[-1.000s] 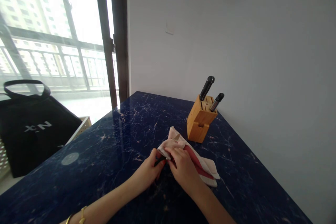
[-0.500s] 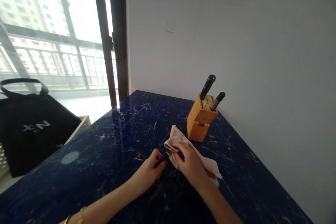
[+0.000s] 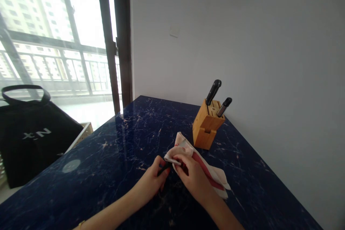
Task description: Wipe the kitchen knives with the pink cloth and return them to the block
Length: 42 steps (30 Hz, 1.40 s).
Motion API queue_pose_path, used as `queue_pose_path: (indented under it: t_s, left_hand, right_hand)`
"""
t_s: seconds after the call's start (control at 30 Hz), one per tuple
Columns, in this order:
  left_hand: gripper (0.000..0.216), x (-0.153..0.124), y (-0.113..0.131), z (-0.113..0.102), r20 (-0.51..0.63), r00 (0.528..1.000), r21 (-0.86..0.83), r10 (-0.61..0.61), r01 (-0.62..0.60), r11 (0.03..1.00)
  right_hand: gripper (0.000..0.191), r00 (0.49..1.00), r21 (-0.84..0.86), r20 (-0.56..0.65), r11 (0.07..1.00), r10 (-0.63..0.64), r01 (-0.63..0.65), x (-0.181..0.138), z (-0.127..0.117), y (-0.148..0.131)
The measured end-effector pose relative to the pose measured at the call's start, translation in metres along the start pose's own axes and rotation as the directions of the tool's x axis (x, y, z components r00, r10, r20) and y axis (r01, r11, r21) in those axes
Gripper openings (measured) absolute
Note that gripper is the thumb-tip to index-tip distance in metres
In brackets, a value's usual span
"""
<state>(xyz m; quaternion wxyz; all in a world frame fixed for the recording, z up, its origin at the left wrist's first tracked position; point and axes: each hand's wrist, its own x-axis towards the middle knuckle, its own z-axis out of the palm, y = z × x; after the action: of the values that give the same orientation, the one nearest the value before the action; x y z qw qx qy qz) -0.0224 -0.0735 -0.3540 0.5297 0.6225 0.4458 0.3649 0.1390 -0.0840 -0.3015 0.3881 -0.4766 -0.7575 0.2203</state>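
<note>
My left hand (image 3: 151,179) is closed round the black handle of a knife (image 3: 164,168), low over the table. A white and red cloth (image 3: 208,169) is folded over the knife's far part, so most of the blade is hidden. Pinching this fold close to the handle is my right hand (image 3: 194,176), its fingers partly covered by the fabric. The rest of the cloth trails to the right on the table. Beyond my hands stands a wooden knife block (image 3: 205,129), holding a black-handled knife (image 3: 214,92) and a tool with a black and silver handle (image 3: 224,106).
The dark blue marble-patterned table (image 3: 129,136) runs along a pale wall (image 3: 242,43). A black bag (image 3: 35,140) and a light perforated basket (image 3: 82,134) stand left of the table, near the window. A round pale disc (image 3: 71,166) shows on the tabletop.
My right hand and the cloth's fold have shifted slightly left and down, nearer to my left hand on the handle. The view has tilted up a little.
</note>
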Motion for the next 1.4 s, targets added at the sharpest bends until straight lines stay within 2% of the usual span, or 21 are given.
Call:
queue_pose_path:
  t_s: [0.1,0.3,0.43,0.63,0.77,0.97,1.03,1.17,1.23,1.4]
  left_hand:
    - [0.022,-0.001,0.002,0.0,-0.006,1.0,-0.02,0.026,-0.026,0.999]
    - [0.021,-0.003,0.006,-0.002,0.023,0.999,0.001,-0.049,0.049,0.999]
    - [0.026,-0.002,0.008,-0.003,0.007,1.0,-0.026,-0.02,0.02,0.999]
    - [0.033,0.0,0.014,-0.004,0.042,0.997,-0.109,-0.068,0.072,0.991]
    - [0.027,-0.003,0.012,-0.002,0.04,0.999,-0.056,0.007,-0.005,0.998]
    - [0.019,-0.012,0.019,-0.002,0.08,0.995,0.108,0.063,-0.072,0.992]
    - [0.018,-0.013,0.021,-0.003,0.091,0.993,0.145,0.07,-0.083,0.986]
    - [0.015,-0.011,0.02,-0.003,0.068,0.994,0.165,0.089,-0.099,0.981]
    - [0.015,-0.011,0.02,-0.003,0.063,0.994,0.172,0.094,-0.103,0.98]
    - [0.013,-0.014,0.024,-0.003,0.111,0.99,0.234,0.088,-0.112,0.966]
  right_hand:
    - [0.029,1.0,-0.02,-0.009,1.0,0.004,-0.004,-0.001,0.006,0.001]
    - [0.023,0.999,-0.013,-0.024,0.999,0.039,-0.039,-0.002,0.006,-0.001]
    - [0.025,0.996,-0.006,-0.064,0.998,0.054,-0.055,-0.002,0.01,-0.002]
    - [0.018,0.996,-0.007,-0.084,0.999,0.044,-0.044,-0.002,0.011,-0.003]
    - [0.018,0.989,-0.019,-0.14,0.999,0.04,-0.043,0.0,0.01,-0.001]
    - [0.019,0.951,-0.063,-0.274,0.984,0.146,-0.169,0.006,-0.01,0.018]
    - [0.019,0.951,-0.042,-0.264,0.983,0.162,-0.179,0.006,-0.012,0.018]
    - [0.018,0.988,-0.01,-0.112,0.994,0.107,-0.109,0.004,-0.002,0.007]
    - [0.017,0.991,-0.006,-0.085,0.995,0.099,-0.1,0.003,0.001,0.003]
    - [0.02,0.957,-0.024,-0.23,0.982,0.179,-0.19,0.006,-0.015,0.019]
